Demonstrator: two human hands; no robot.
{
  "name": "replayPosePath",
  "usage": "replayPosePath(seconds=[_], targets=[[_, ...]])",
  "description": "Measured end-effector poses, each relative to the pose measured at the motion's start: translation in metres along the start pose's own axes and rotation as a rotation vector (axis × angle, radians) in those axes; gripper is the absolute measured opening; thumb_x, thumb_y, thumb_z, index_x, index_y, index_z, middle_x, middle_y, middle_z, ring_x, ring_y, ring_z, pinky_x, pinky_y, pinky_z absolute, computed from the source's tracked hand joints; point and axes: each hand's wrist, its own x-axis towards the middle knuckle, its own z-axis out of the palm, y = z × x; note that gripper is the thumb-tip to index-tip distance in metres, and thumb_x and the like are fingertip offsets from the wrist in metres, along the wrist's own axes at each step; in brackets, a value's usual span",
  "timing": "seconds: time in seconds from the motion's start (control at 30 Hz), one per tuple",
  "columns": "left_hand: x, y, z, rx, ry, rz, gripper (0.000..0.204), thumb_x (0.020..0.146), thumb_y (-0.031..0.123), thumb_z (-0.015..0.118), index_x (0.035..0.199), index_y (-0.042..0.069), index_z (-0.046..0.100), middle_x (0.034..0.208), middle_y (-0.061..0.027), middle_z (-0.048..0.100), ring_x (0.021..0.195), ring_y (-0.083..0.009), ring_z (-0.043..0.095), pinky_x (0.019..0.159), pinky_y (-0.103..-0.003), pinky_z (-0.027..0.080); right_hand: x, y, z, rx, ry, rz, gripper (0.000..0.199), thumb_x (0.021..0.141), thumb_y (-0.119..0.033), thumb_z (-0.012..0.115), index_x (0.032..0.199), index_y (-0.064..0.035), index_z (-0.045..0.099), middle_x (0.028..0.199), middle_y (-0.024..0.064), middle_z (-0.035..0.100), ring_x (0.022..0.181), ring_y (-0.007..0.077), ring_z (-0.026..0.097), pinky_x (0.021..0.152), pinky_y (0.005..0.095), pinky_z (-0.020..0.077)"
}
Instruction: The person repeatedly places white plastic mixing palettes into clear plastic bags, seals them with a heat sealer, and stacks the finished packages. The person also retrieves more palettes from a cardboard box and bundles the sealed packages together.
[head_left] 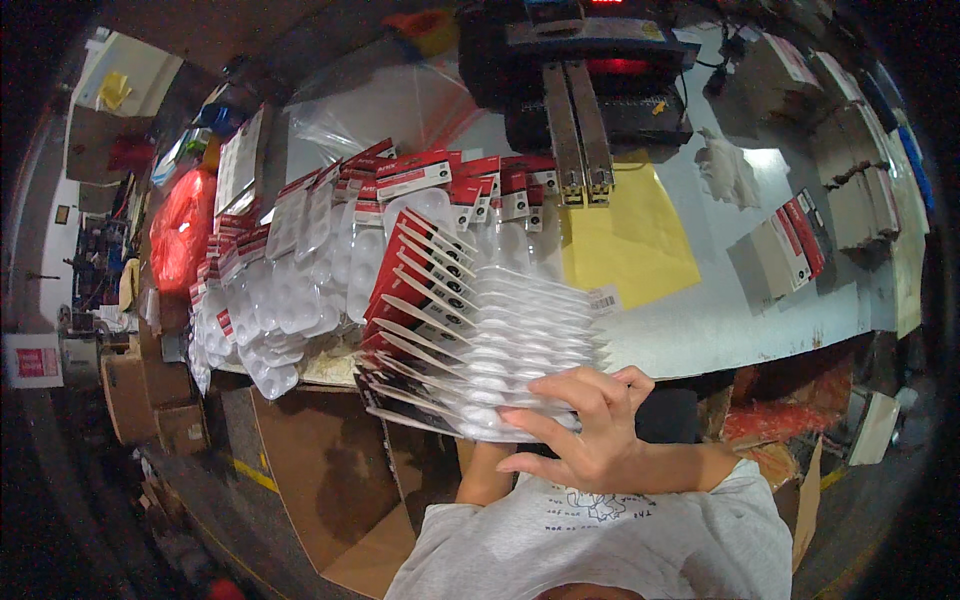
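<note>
A fanned stack of packaged white plastic trays (490,350) with red and black header cards stands in front of me, over the table's near edge. Their rounded wells look like those of paint palettes. My right hand (590,425) is closed on the near right end of the stack, fingers curled over the packs and thumb lower down. My left forearm (487,475) runs up behind the stack, which hides my left hand and its fingers. More bagged palettes (290,295) with red cards lie heaped to the left of the stack and behind it.
A yellow envelope (630,240) lies right of the stack. Behind it stands a black machine (590,80) with two metal rails. Loose cards (790,245) and stacked cartons (855,190) are at the right. A red plastic bag (183,232) sits left; an open cardboard box (330,480) stands below.
</note>
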Motion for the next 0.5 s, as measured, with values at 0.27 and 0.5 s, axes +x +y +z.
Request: replayPosePath(seconds=[0.27,0.5], targets=[[-0.009,0.004,-0.006,0.044,0.026,0.004,0.093,0.061,0.030,0.079,0.135,0.006,0.028,0.137,-0.0110,0.036,0.123,-0.0257,0.037,0.105,-0.041,0.027,0.000,0.002,-0.003,-0.033,-0.051,-0.049,0.045,0.062,-0.053,0.064,0.094,-0.0213,0.064,0.108,-0.0039,0.056,0.092,0.0156,0.047,0.073,0.0386,0.0213],[-0.014,0.005,-0.012,0.079,0.039,-0.003,0.094,0.061,0.030,0.079,0.135,0.006,0.028,0.137,-0.0109,0.036,0.123,-0.0254,0.037,0.104,-0.041,0.028,0.004,0.000,-0.016,0.201,-0.105,0.060,0.060,0.066,-0.058,0.064,0.102,-0.0095,0.061,0.103,-0.0016,0.059,0.083,0.0161,0.049,0.071,0.0376,0.0212]])
